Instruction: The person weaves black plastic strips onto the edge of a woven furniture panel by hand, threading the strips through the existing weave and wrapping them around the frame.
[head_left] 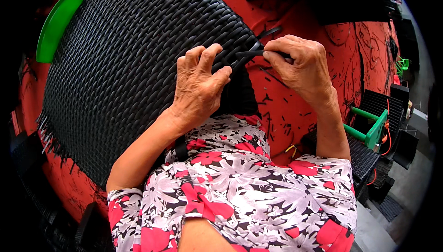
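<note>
A large panel of black woven wicker [120, 62] leans across my front, filling the left and middle of the view. At its right edge, my right hand [300, 62] pinches a flat black strip [251, 54] between thumb and fingers. The strip runs left from my fingertips to the weave's edge. A dark end shows below my curled fingers. My left hand [199, 78] rests over the woven surface close to that edge, its fingers spread and bent. Another loose strip [270, 32] curls out just above. What lies under my left fingertips is hard to make out.
Red sheeting [295, 109] littered with black offcuts covers the floor. A green curved piece [60, 25] stands at the panel's upper left. On the right are a green frame [376, 129] with an orange cord and dark woven pieces [362, 159]. Yellow-handled pliers [290, 149] lie near my right forearm.
</note>
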A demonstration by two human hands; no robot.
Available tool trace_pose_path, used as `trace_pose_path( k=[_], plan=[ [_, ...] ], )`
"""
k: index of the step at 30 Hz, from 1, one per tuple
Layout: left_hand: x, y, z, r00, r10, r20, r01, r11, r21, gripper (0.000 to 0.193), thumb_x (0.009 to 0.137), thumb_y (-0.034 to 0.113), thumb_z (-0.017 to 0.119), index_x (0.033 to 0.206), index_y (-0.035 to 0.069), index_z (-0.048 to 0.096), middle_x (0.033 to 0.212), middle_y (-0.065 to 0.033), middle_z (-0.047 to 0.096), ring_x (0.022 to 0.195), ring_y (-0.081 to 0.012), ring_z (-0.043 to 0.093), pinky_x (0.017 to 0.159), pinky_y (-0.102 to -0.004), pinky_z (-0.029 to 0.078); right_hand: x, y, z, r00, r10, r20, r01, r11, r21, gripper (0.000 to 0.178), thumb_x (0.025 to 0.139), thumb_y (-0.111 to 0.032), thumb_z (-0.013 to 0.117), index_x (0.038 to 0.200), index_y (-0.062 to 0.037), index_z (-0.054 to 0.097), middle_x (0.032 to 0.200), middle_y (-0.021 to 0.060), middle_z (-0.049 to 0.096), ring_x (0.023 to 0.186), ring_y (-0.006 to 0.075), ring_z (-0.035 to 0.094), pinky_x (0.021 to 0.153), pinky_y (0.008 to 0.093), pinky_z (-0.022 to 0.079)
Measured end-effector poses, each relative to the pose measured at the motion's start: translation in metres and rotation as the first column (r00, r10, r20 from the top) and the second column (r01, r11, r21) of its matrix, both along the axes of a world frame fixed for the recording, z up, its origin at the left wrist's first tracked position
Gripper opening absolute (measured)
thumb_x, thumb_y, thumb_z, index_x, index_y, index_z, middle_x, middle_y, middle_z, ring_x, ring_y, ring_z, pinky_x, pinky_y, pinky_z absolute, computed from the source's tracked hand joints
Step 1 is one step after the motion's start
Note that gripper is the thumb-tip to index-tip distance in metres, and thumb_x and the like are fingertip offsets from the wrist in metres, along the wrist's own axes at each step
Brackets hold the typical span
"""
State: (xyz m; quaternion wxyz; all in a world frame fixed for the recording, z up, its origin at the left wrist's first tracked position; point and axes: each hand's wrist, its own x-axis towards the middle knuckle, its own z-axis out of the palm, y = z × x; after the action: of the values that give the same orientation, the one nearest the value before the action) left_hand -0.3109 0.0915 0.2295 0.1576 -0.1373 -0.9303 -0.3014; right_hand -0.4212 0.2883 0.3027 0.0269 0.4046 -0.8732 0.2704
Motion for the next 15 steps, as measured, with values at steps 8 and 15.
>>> trace_pose_path(
  k=[8,15],
  plan=[
    [-0.009,0.013,-0.013,0.998,0.060,-0.018,-0.061,0.995,-0.073,0.029,0.075,0.017,0.073,0.102,0.008,0.068,0.140,-0.0150,0.041,0.126,-0.0359,0.036,0.101,-0.0486,0.028,0.000,-0.010,-0.003,0.974,-0.004,-0.225,0.048,0.981,0.190,0.010,0.079,-0.009,0.063,0.071,-0.0056,0.058,0.070,0.0106,0.064,0.063,0.0284,0.065,0.057,0.0390,0.050],
    [-0.011,0.021,-0.005,0.993,0.097,0.070,-0.078,0.968,-0.240,0.028,0.082,0.025,0.069,0.102,0.007,0.067,0.143,-0.0149,0.038,0.132,-0.0379,0.031,0.107,-0.0559,0.020,0.004,-0.023,-0.001,0.975,0.101,-0.200,-0.024,0.935,0.354,0.009,0.077,-0.009,0.063,0.071,-0.0056,0.056,0.070,0.0119,0.064,0.061,0.0287,0.065,0.054,0.0402,0.049]
  ],
)
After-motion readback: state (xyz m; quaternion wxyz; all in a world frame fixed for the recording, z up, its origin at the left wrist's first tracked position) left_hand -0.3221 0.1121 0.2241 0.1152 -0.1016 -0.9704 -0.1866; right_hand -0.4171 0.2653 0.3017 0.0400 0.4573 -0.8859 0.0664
